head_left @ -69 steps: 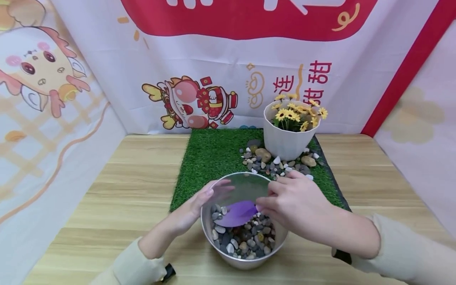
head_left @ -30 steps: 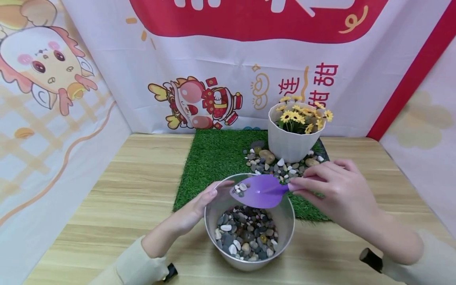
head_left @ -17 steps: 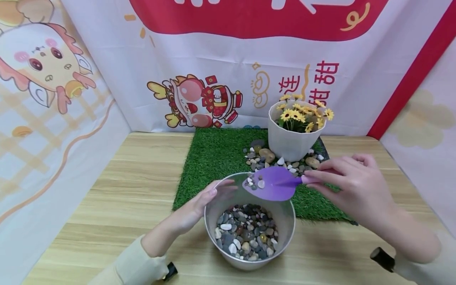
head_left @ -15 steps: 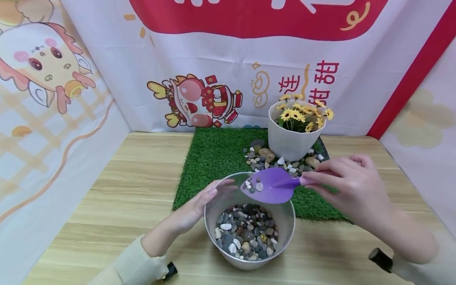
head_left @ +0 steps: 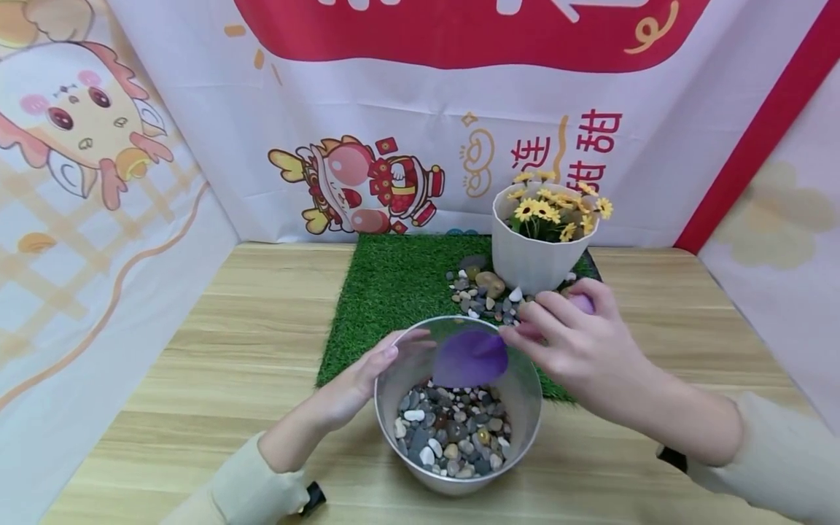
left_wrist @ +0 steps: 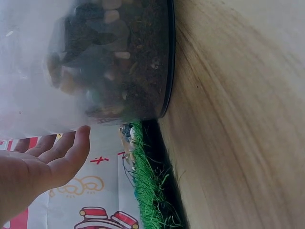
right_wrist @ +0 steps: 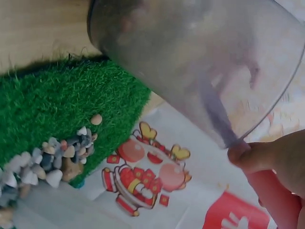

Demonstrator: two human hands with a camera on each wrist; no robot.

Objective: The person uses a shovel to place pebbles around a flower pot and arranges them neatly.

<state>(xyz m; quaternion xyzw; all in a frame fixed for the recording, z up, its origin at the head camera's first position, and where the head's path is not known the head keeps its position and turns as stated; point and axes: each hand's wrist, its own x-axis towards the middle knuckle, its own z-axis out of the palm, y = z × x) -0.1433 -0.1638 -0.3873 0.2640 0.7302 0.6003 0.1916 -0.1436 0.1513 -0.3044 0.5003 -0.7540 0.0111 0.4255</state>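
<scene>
A clear, round container (head_left: 530,430) holds a layer of mixed grey, white and brown pebbles (head_left: 453,437). Dark soil (left_wrist: 147,57) shows beneath them through its wall in the left wrist view. My left hand (head_left: 357,383) lies against the container's left side, fingers extended along the outer wall. My right hand (head_left: 577,343) grips the handle of a small purple garden trowel (head_left: 469,361), the handle looking pinkish (right_wrist: 271,195) in the right wrist view. The trowel's blade slants down inside the container, above the pebbles near the far wall.
Artificial turf (head_left: 394,284) lies behind the container on the wooden table (head_left: 216,350). On it stand a white pot (head_left: 534,262) with yellow flowers (head_left: 541,210) and scattered stones (head_left: 485,299), partly behind my right hand. A printed cloth backdrop (head_left: 367,95) rises behind the table.
The trowel came up out of the container with several small stones on its blade and moved right. Now it is back left and tipped down inside. The left hand stays at the container.
</scene>
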